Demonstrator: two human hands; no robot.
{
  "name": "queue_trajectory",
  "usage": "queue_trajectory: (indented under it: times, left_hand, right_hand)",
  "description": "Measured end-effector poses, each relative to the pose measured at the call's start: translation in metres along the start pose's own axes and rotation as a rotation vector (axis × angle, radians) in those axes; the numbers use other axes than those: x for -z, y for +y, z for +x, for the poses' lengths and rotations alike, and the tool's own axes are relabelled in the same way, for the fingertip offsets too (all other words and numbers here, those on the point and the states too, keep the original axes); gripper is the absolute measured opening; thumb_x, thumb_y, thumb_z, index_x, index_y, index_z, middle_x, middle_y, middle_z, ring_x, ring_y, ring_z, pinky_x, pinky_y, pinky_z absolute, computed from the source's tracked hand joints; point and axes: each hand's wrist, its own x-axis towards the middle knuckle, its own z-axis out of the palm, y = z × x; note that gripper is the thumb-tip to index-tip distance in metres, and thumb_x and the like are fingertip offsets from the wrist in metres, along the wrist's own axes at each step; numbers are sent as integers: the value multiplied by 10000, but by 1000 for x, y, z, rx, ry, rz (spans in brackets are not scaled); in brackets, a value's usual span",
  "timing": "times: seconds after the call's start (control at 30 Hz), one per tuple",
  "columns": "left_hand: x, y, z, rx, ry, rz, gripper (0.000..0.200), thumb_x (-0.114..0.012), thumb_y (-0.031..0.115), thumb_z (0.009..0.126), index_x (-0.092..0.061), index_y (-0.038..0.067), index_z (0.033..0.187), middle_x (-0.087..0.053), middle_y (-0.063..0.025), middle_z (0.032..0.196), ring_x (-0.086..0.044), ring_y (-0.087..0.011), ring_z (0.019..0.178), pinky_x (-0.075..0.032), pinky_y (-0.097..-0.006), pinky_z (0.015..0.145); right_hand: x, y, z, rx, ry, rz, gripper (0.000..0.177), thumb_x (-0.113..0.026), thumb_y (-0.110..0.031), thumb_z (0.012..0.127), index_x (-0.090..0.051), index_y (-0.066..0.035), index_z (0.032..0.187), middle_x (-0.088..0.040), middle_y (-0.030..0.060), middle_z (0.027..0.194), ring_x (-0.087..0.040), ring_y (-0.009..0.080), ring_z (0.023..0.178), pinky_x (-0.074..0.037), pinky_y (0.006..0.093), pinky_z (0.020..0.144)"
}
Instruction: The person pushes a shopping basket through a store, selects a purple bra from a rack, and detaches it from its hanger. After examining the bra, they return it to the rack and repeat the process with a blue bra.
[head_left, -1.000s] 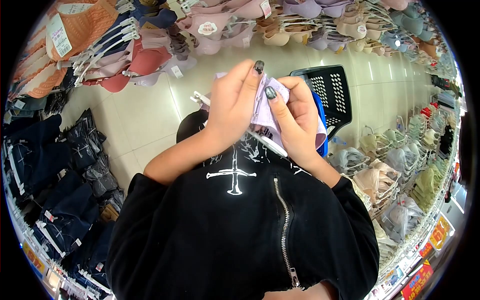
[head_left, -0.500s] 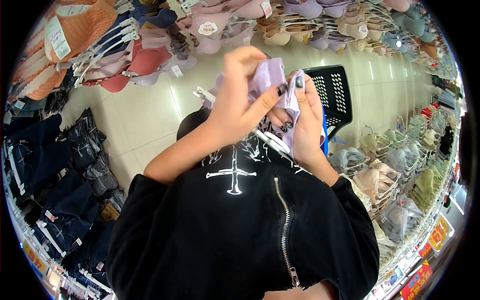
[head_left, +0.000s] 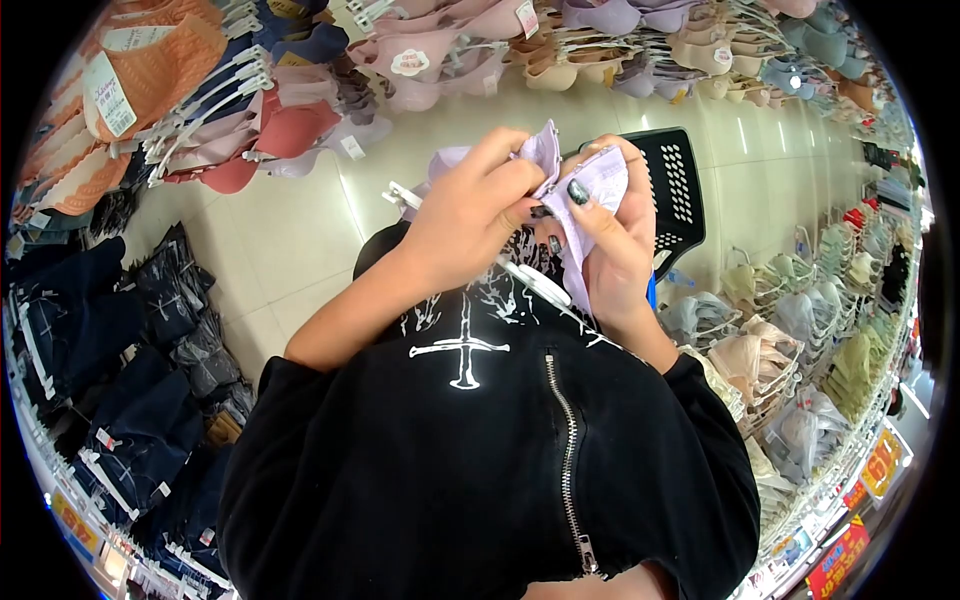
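Note:
A lavender bra (head_left: 598, 182) is stretched between my two hands in front of my chest. My left hand (head_left: 475, 200) pinches one end of its band, fingertips curled around the fabric. My right hand (head_left: 625, 235) grips the other band end, its thumb laid flat along the cloth. The two ends come close together at the fingertips. Part of a lavender cup (head_left: 445, 160) shows behind my left hand. A white plastic hanger (head_left: 540, 284) runs below the hands, partly hidden by them.
Racks of hanging bras (head_left: 290, 125) line the far side. Dark folded clothes (head_left: 140, 420) hang at left, and bagged pale garments (head_left: 750, 360) fill the right shelf. A black perforated basket (head_left: 675, 190) is just beyond my right hand, above the tiled floor (head_left: 290, 230).
My left fingers have curled in from a more spread pose and moved slightly down. The right hand has turned, fanning its band end outward toward the upper right.

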Motion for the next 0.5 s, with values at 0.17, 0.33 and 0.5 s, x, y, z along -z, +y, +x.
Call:
queue_trajectory:
  times: [0.17, 0.33, 0.5]
  left_hand:
    - [2, -3, -3, 4, 23, -75, 129, -487, 34, 800, -519, 18, 924, -478, -134, 977, -528, -269, 737, -433, -315, 625]
    - [1, -2, -2, -2, 110, -57, 115, -493, 28, 796, -525, 6, 904, -497, -127, 928, -527, -249, 700, -430, -299, 606]
    - [3, -5, 0, 4, 134, -119, 97, -477, 48, 830, -517, -8, 898, -494, -123, 883, -510, -229, 665, -418, -283, 596]
  right_hand:
    - [-1, 2, -1, 28, -10, -13, 423, -587, 57, 755, -374, -63, 1100, -524, 78, 979, -540, 124, 870, -450, 248, 751]
    - [-3, 5, 1, 38, 20, -106, 414, -586, 76, 747, -383, -55, 1083, -514, 73, 969, -550, 122, 838, -460, 238, 726]
    - [-4, 9, 1, -52, 31, -125, 366, -564, 86, 755, -402, -56, 1051, -483, 74, 984, -556, 116, 801, -477, 226, 655]
